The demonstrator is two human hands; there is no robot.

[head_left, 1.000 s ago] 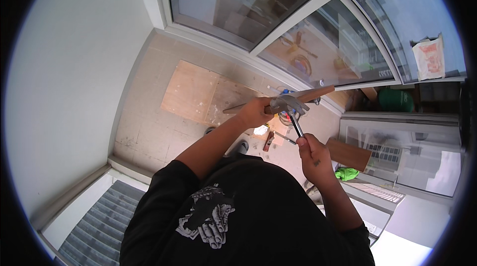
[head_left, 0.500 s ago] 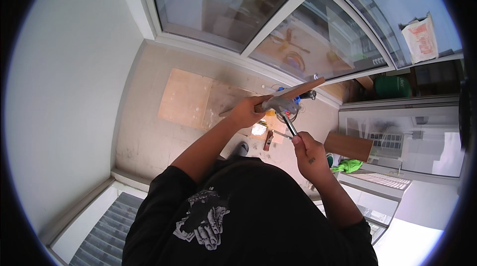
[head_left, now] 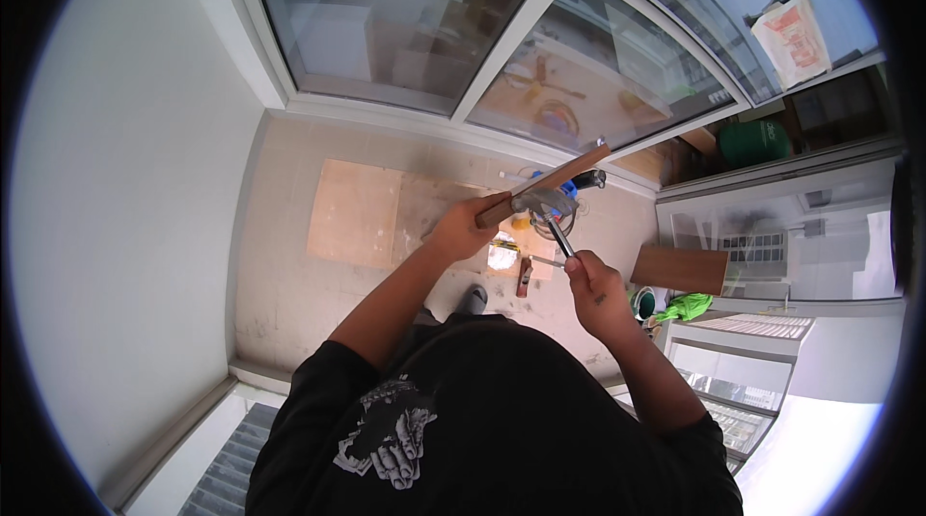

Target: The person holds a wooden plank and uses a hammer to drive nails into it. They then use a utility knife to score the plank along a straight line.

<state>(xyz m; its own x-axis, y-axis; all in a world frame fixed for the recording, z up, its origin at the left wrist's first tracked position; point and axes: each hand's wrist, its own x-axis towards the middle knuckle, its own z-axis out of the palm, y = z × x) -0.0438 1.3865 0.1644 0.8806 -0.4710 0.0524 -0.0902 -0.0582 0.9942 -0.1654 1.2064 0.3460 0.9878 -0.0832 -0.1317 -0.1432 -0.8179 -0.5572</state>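
My left hand (head_left: 465,230) is closed round the near end of a narrow wooden strip (head_left: 577,169), which slants up and away to the right. In my right hand (head_left: 598,292) is the grip of a claw hammer (head_left: 560,238) with a shiny metal shaft. The hammer's grey head overlaps the side of the strip just beyond my left fingers. Whether the claw or the face touches the wood, I cannot tell.
Flat wooden boards (head_left: 355,212) lie on the tiled floor, with a reddish-brown tool (head_left: 524,277) and a dark tool (head_left: 590,178) nearby. A brown panel (head_left: 680,269) leans at the right beside a bright green cloth (head_left: 687,307). Ahead stand framed glass windows (head_left: 405,24).
The view has shifted slightly. Both hands keep their grips, and the hammer head stays at the strip; the strip's far end appears a little farther left and higher.
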